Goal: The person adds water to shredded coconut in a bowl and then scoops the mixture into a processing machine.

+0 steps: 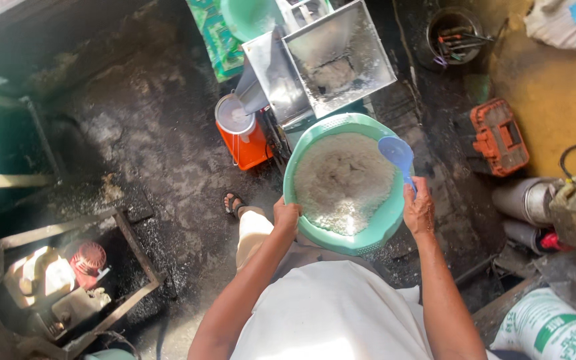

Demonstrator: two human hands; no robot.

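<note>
Holding a round green basin (375, 230) up at chest height, full of pale grainy stuff (343, 181). Left hand (286, 217) clamped on the near-left rim, right hand (419, 208) gripping the right rim and pinching a blue plastic scoop (398, 155) against it too. Sandaled foot (233, 203) down on the dark wet floor (148, 133). Further out, just past the basin, a metal hopper (338, 57) dusted white, with an orange container (248, 147) beside it.
</note>
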